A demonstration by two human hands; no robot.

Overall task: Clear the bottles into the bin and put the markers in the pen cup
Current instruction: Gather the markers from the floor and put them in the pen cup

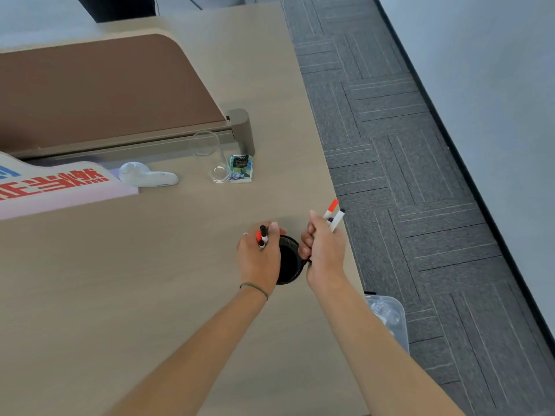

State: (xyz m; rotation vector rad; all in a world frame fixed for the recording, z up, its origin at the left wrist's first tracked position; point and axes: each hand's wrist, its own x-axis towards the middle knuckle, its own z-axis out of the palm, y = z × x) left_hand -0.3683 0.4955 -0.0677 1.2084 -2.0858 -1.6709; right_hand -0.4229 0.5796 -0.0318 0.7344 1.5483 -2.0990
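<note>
From the head camera, both hands are over the black pen cup [289, 259], which stands on the worktop [150, 295] near its right edge. The left hand [258, 259] is curled around a couple of markers [262, 237], their red and black ends poking up past the knuckles, and it sits right against the cup's left side. The right hand [322, 253] grips a second bunch of markers [334, 216], with a red cap and white barrels sticking out beyond the fingers toward the worktop edge; its lower fingers look to touch the cup's rim.

To do this well, I would say each bunch should be tipped upright over the mouth of the cup and let slide in end first, one hand at a time, while the other hand steadies the cup so it does not tip or skate off the near edge.

Down on the carpet, the clear bin [390, 319] is partly cut off by the worktop; something clear lies in it, probably bottles, though I cannot count them. The hands cover much of the cup, so I cannot tell whether any markers are inside already. How many markers each hand holds is also hard to make out. An empty glass [210, 157] stands farther back.
</note>
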